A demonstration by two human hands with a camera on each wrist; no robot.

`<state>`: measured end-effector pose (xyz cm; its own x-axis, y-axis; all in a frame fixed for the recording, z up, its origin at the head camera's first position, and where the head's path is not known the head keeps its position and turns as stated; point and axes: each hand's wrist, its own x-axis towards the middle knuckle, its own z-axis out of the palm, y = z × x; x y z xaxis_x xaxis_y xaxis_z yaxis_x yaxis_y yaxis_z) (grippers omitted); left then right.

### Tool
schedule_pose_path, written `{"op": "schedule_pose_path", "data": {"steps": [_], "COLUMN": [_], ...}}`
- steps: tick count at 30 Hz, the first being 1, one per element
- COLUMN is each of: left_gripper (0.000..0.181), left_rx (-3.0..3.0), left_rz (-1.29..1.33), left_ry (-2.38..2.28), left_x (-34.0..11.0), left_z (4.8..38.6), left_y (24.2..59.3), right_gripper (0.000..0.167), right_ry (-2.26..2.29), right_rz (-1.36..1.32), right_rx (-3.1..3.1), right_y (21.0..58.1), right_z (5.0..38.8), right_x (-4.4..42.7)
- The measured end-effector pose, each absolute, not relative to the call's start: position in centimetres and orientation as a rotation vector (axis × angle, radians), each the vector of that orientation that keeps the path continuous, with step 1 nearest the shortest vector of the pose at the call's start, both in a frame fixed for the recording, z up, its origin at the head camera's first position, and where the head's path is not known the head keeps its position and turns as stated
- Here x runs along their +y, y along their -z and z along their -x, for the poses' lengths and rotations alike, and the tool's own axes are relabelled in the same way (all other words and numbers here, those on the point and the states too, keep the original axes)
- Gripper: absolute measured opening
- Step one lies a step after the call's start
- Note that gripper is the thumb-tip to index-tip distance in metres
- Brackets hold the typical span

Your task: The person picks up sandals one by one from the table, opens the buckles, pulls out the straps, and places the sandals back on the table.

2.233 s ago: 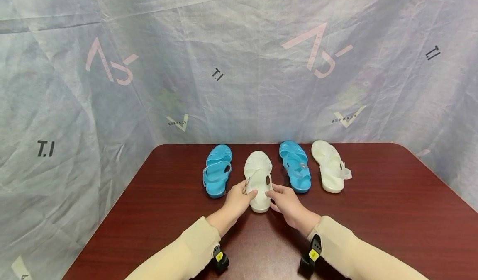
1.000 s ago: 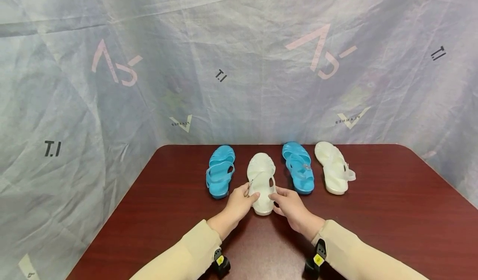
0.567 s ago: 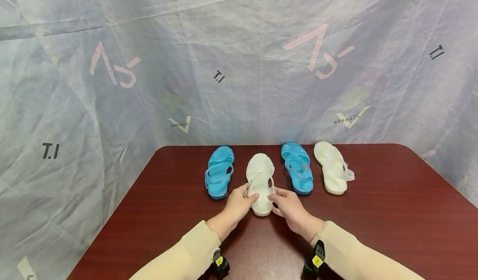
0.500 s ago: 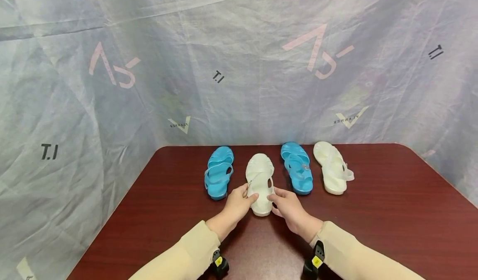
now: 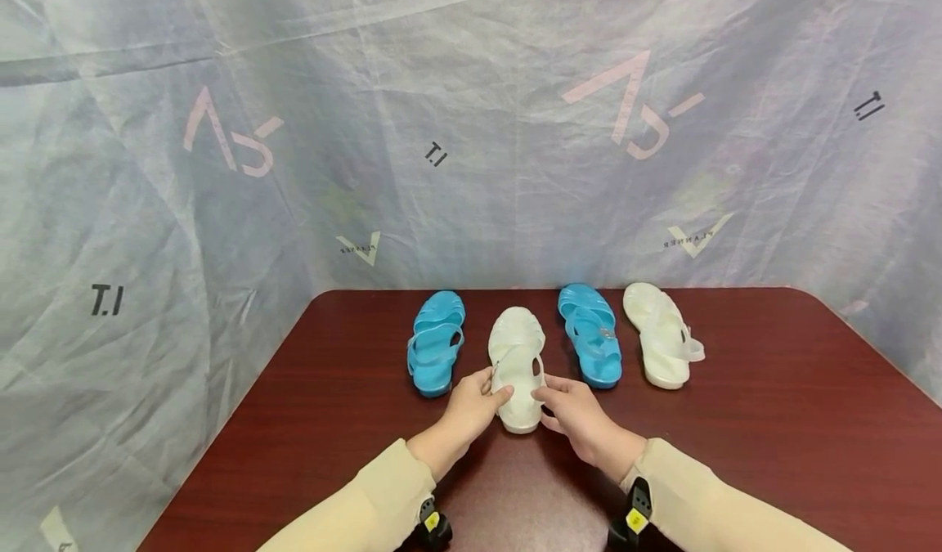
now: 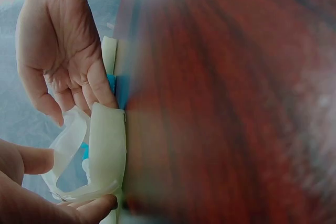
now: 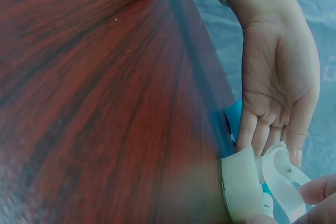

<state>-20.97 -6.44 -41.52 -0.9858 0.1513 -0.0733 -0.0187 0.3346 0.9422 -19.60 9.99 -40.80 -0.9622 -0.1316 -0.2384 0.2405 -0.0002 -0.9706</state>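
Note:
In the head view a white jelly sandal (image 5: 518, 372) lies on the dark red table, toe toward the far edge. My left hand (image 5: 467, 409) holds its left side near the heel, thumb over the edge. On the opposite side my right hand (image 5: 581, 415) holds the heel part the same way. The left wrist view shows the sandal's raised heel strap (image 6: 73, 135) standing as a loop between both hands' thumbs and fingers. From the right wrist view, the heel end (image 7: 241, 184) sits low on the table, with fingers on either side.
A blue sandal (image 5: 434, 360) lies left of the held one. To the right are another blue sandal (image 5: 598, 356) and a second white sandal (image 5: 662, 352), all near the far edge of the table (image 5: 780, 405). A grey printed cloth (image 5: 471, 200) hangs behind.

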Motion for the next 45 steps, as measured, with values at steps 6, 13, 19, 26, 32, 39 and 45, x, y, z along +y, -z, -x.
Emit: {"op": "schedule_pose_path", "data": {"steps": [6,13,19,26,32,39,45], "left_gripper": [0.060,0.060,0.060,0.060,0.060,0.060,0.060], "left_rx": [2.469,2.460,2.428,2.421,2.423,2.403,2.393], "left_rz": [-0.133,-0.130,-0.140,-0.167,-0.161,-0.157,-0.185], "left_ry": [-1.728,-1.729,-1.747,-1.757,-1.758,-1.779,-1.783], "left_x": [-6.5,-6.5,-6.7,-6.9,-6.9,-6.9,-7.0], "left_z": [20.8,20.2,19.8,19.5,19.5,19.2,18.9], "left_y": [41.6,41.6,41.6,41.5,41.6,41.6,41.5], "right_gripper": [0.053,0.054,0.055,0.054,0.054,0.054,0.055], "right_ry": [2.033,2.016,2.011,2.019,2.027,2.029,2.022], "right_rz": [-0.115,-0.120,-0.117,-0.121,-0.108,-0.103,-0.119], "right_rx": [2.044,2.045,2.044,2.037,2.037,2.041,2.040], "right_y": [40.7,40.6,40.7,40.8,40.9,41.1,40.9], "right_z": [19.2,18.6,18.3,18.0,17.9,17.6,17.3], "right_x": [9.8,9.9,10.0,10.1,10.0,10.0,10.1]}}
